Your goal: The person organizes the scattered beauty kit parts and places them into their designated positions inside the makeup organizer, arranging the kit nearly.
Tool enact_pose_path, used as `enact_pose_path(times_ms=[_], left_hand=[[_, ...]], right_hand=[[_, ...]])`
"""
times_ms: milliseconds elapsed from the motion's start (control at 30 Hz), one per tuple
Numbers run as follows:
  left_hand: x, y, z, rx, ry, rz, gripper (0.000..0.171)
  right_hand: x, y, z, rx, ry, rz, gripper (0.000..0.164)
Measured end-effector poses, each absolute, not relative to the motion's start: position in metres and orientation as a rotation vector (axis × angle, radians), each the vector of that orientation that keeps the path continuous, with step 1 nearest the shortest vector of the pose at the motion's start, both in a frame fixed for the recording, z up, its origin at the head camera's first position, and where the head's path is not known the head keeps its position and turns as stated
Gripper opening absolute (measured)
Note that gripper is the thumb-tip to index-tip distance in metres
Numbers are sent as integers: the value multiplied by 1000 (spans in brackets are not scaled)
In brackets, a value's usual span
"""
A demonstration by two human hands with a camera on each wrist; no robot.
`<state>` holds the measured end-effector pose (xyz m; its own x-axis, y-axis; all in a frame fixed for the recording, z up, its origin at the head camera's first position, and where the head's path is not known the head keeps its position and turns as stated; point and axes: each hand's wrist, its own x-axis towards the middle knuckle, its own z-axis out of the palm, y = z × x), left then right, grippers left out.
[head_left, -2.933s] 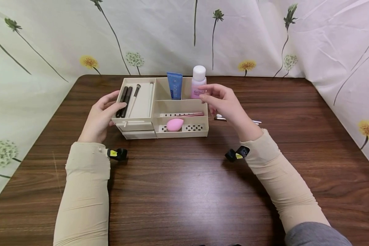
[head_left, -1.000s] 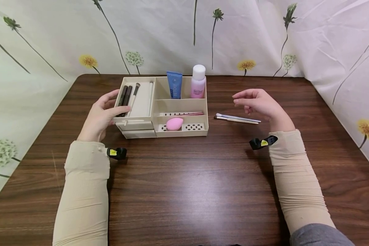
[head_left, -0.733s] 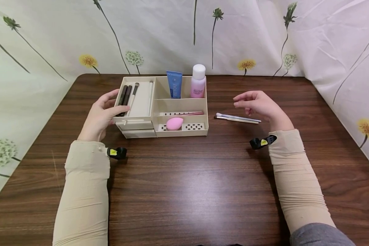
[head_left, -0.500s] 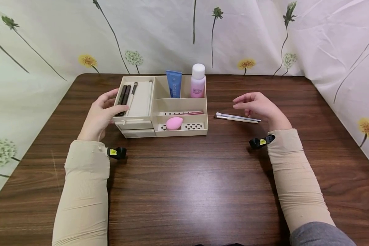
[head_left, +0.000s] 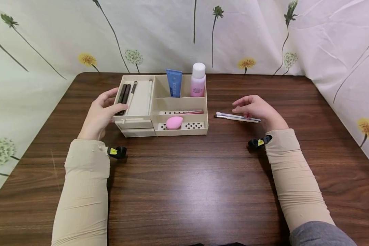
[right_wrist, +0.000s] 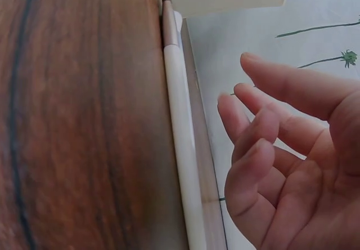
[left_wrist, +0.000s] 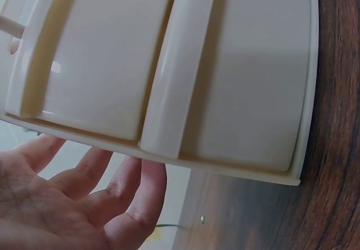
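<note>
A cream cosmetics organizer stands at the back left of the table. My left hand holds its left side, thumb over the rim near two black pens, fingers along the outer wall. In the left wrist view, those fingers touch the side by the drawers. To the right of the organizer, two makeup brushes lie side by side on the wood. Just over their handles hovers my right hand, fingers loosely bent and holding nothing. The right wrist view shows the nearer white-handled brush apart from the fingertips.
Inside the organizer stand a blue tube and a white-capped pink bottle. A pink makeup sponge sits in the front compartment. More brushes lie in the left tray. A flowered cloth hangs behind the table.
My right hand has withdrawn from the pink bottle to the right, then lowered slightly toward the two brushes. The left hand has kept its hold on the organizer.
</note>
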<state>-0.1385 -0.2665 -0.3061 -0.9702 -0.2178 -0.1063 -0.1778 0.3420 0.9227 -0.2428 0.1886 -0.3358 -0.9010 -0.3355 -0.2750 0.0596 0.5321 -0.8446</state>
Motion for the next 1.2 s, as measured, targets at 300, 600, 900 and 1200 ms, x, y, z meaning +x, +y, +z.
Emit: enact_pose_path(times_ms=[300, 600, 900, 1200], left_hand=[[-138, -266, -306, 373, -2516, -1770, 65], [-139, -266, -306, 384, -2521, -1774, 67], [-138, -266, -307, 375, -2504, -1788, 66], [-139, -266, -308, 396, -2520, -1769, 67]], right_hand=[[-245, 186, -342, -234, 2354, -1259, 40], [-244, 182, -342, -250, 2367, -1173, 40], [-243, 181, -341, -283, 2402, -1114, 36], [-242, 178, -341, -276, 2404, -1080, 35]])
